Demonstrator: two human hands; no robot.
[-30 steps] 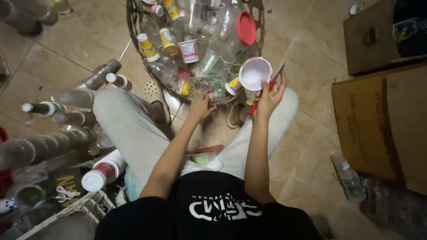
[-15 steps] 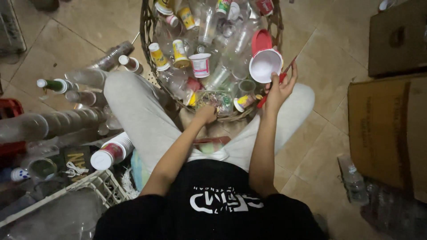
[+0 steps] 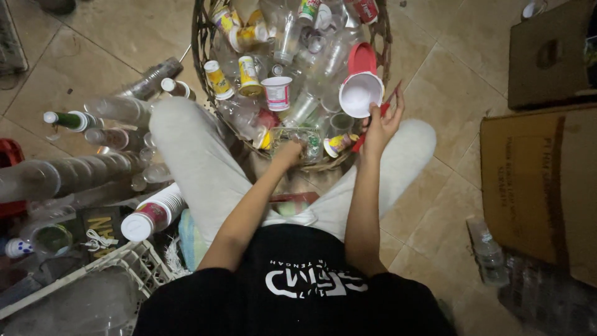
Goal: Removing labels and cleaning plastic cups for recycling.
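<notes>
1. Down in the head view, the person sits on the tiled floor [image 3: 124, 31] with knees spread around a wicker basket [image 3: 202, 37] full of empty plastic cups and bottles.
2. The right hand [image 3: 382, 121] is raised at the basket's near right rim, fingers closed around the edge of a white cup [image 3: 359, 94] whose open mouth faces the camera; a red strip also shows in this hand, but I cannot tell what it is.
3. The left hand [image 3: 287, 152] reaches into the basket's near edge, fingers curled down onto a crumpled clear cup [image 3: 297, 138]; whether they grip it, I cannot tell.
4. A printed cup [image 3: 277, 93] stands upright near the basket's middle.
5. Beside the left knee lies a stack of cups [image 3: 152, 214], next to clear bottles [image 3: 112, 112].
6. Cardboard boxes [image 3: 541, 180] stand at the floor's right edge.
</notes>
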